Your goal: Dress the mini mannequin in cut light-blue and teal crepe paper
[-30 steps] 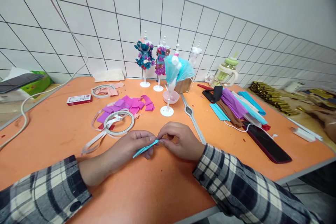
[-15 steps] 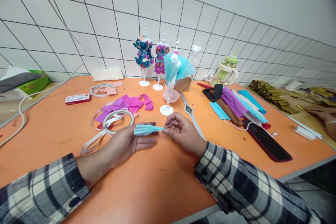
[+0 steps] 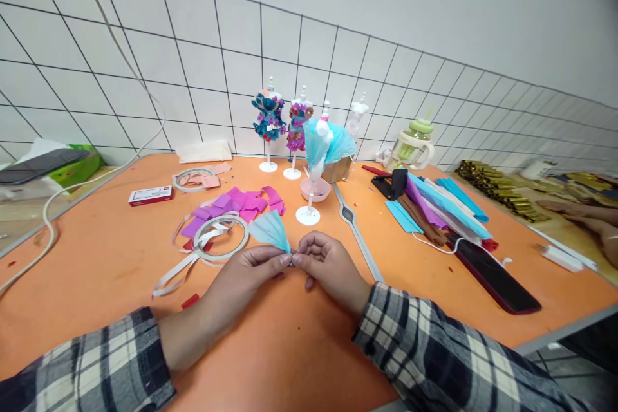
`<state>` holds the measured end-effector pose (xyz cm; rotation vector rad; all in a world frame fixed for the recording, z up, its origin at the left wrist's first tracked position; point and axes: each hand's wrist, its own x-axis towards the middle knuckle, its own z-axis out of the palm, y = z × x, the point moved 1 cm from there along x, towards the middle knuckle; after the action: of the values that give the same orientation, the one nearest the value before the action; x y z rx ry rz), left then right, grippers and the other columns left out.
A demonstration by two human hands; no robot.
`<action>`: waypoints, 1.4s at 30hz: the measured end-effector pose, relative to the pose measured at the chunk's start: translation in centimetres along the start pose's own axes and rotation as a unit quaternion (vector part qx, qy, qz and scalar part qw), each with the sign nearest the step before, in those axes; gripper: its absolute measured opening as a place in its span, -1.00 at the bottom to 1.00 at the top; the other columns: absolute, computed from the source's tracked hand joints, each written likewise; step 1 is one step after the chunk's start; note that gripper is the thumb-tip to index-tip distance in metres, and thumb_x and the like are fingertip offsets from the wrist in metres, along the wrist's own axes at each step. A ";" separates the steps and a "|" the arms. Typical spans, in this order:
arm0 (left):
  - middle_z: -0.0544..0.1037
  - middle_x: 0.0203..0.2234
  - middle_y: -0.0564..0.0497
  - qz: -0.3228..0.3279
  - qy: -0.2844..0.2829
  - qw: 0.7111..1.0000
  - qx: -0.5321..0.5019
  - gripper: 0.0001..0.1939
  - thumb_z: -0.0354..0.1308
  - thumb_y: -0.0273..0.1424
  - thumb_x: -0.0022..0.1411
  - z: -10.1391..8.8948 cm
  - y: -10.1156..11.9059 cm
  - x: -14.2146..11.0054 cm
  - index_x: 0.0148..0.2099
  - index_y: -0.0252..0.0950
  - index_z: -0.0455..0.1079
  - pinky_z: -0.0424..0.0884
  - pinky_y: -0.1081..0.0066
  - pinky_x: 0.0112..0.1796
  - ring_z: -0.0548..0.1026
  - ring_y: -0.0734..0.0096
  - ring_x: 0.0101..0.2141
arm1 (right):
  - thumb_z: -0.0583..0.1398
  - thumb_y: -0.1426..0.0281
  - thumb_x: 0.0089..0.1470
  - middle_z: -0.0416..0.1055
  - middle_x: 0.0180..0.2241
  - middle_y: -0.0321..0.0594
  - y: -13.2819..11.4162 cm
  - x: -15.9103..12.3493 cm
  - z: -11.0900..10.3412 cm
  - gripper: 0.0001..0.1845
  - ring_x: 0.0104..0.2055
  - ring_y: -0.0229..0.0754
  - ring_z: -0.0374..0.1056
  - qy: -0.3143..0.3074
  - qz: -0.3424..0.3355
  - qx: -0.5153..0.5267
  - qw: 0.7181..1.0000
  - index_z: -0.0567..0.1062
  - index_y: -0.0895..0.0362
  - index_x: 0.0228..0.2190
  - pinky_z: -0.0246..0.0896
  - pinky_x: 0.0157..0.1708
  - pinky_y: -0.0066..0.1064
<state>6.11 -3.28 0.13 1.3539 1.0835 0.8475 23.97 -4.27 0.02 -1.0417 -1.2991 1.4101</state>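
Note:
A light blue piece of crepe paper [image 3: 271, 230] fans out toward the upper left, its gathered end pinched between both hands. My left hand [image 3: 258, 265] has thumb and fingers closed on that end. Against it, my right hand [image 3: 328, 265] pinches the same spot, fingers curled. Just beyond stands a small white dress-form stand [image 3: 308, 214] draped in light blue crepe paper [image 3: 338, 145]. Left of my hands lies a roll of double-sided tape [image 3: 197, 241] with loose strips, beside purple and magenta crepe pieces [image 3: 236, 201].
Two decorated dress forms [image 3: 269, 119] and a bare one [image 3: 358, 109] stand at the back near a pink bowl [image 3: 316, 192]. To the right are folded crepe paper [image 3: 429, 196], a phone [image 3: 497, 277] and a bottle [image 3: 412, 145]. A small box [image 3: 150, 196] lies left. Another person's hand [image 3: 579, 212] shows far right.
The blue paper lay across my open left palm; now my left fingers have closed on its gathered end beside my right, and its loose end flares upward. The view has tilted up slightly.

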 end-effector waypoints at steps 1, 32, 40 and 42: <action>0.62 -0.42 -0.02 0.000 -0.006 1.000 -0.005 -0.64 0.38 -0.05 0.08 -0.1 0.0 0.0 -0.37 -0.27 0.62 0.37 0.32 -0.22 0.49 0.21 -0.29 | 0.34 0.19 -0.05 0.33 -0.50 -0.37 -0.1 -0.1 0.0 -0.69 -0.54 -0.34 0.23 -0.006 -0.008 -0.011 1.000 0.40 0.12 -0.41 0.25 -0.67 -0.54; 0.51 -0.45 0.05 0.004 -0.060 0.996 0.072 -0.64 0.29 -0.04 0.08 0.2 1.4 -0.6 -0.34 -0.26 0.51 0.28 0.41 -0.32 0.39 0.31 -0.38 | 0.39 0.20 -0.11 0.35 -0.37 -0.29 -1.0 0.1 -2.1 -0.64 -0.35 -0.28 0.31 -0.017 0.025 0.137 0.990 0.45 0.13 -0.33 0.35 -0.47 -0.52; 0.44 -0.51 0.06 0.035 -0.091 0.976 0.194 -0.70 0.22 -0.11 0.11 0.9 0.8 -0.7 -0.43 -0.25 0.43 0.26 0.42 -0.40 0.35 0.33 -0.43 | 0.45 0.24 -0.18 0.35 -0.40 -0.35 -1.3 0.2 -2.1 -0.57 -0.36 -0.29 0.27 -0.049 -0.008 0.001 0.999 0.43 0.14 -0.33 0.20 -0.28 -0.44; 0.42 -0.52 0.07 0.050 -0.100 0.971 0.213 -0.74 0.22 -0.15 0.12 1.0 0.6 -0.8 -0.43 -0.24 0.44 0.26 0.43 -0.41 0.34 0.34 -0.44 | 0.43 0.22 -0.14 0.32 -0.44 -0.35 -1.2 0.2 -2.0 -0.62 -0.37 -0.27 0.25 -0.041 -0.024 -0.045 0.998 0.42 0.14 -0.40 0.17 -0.30 -0.42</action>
<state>6.90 -4.33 0.69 1.8242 1.0819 0.5486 25.98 -3.58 1.06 -1.0151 -1.4487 1.3821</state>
